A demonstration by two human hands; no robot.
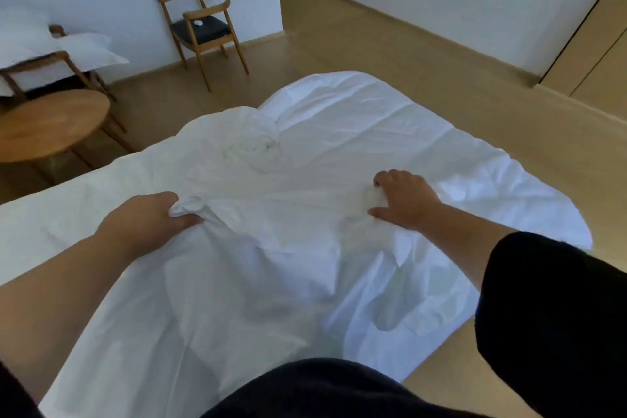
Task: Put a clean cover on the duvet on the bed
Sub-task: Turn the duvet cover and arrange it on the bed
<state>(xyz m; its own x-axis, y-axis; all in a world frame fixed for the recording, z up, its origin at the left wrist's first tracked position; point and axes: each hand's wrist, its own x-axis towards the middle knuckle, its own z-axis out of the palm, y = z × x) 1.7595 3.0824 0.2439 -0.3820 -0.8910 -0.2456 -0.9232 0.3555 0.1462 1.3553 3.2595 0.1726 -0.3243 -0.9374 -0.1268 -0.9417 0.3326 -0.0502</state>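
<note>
A white duvet cover [258, 282] lies crumpled over the bed [51, 214], which runs from the left edge to the far right corner. My left hand [149, 214] grips a bunched fold of the cover at centre left. On the right, my right hand [403, 200] has its fingers curled into the white fabric, its thumb lying flat. A twisted knot of white cloth [258, 142] sits further up the bed. The duvet itself cannot be told apart from the cover.
A wooden chair with a dark seat [203, 30] stands against the white wall. A round wooden table [47, 125] and a second chair piled with white pillows [57, 51] are at the left. Wooden floor [441, 58] surrounds the bed's far end and right side.
</note>
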